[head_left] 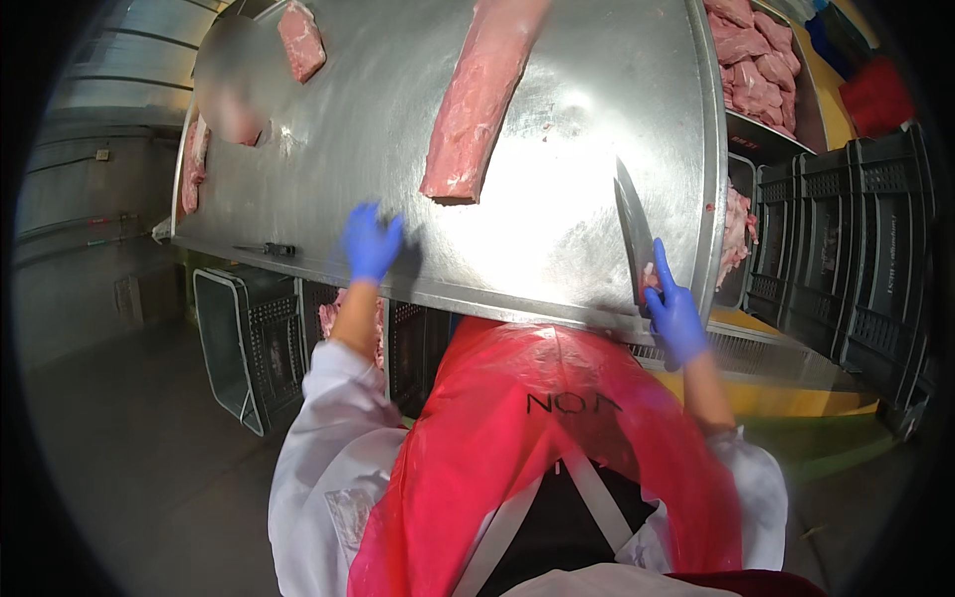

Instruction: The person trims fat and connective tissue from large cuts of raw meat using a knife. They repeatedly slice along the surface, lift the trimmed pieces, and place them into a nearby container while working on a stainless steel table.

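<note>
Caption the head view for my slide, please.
Gloved right hand at a knife, left hand empty, long meat cut on a metal table.

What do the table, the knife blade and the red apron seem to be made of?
Table: probably stainless steel, perhaps brushed, from its grey sheen and diffuse glare. Knife blade: likely steel, smooth, from its grey metallic look. Red apron: apparently plastic or coated fabric, glossy, from highlights along its folds; I can't tell which.

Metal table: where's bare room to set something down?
Bare: between the long meat piece and the knife; and left of that piece, between the small cut and the left hand. Crowded: far left, around the meat strip; near right, at the right hand.
</note>
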A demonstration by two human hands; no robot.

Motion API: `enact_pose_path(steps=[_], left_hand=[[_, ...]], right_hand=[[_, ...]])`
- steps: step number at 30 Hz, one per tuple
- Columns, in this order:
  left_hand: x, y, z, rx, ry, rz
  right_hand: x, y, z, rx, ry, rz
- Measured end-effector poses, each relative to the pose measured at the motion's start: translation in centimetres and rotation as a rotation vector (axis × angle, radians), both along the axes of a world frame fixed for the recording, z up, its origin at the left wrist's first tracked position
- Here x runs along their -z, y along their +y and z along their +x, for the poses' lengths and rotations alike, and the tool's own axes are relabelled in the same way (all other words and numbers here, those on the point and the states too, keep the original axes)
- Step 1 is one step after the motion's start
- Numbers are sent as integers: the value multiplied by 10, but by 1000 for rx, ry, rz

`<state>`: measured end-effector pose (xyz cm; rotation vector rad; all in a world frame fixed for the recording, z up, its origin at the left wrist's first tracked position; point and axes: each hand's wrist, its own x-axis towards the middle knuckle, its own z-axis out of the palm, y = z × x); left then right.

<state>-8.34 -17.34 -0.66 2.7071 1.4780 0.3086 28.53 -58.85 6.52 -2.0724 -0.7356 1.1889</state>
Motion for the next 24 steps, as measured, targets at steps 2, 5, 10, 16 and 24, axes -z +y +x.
enact_pose_path(steps=[2, 5, 10, 16, 24], left_hand=[[-4, 1, 127, 46, -220, -121], [-11, -9, 262, -228, 324, -135], [37, 121, 219, -53, 44, -602], [26, 95, 216, -145, -871, -1593], [115, 50, 112, -193, -947, -1606]], right_hand=[[0, 1, 3, -35, -41, 38], [6, -11, 6, -49, -137, 62], [2, -54, 5, 178, -36, 2], [27, -112, -3, 309, -35, -29], [19, -98, 5, 309, -125, 106]])
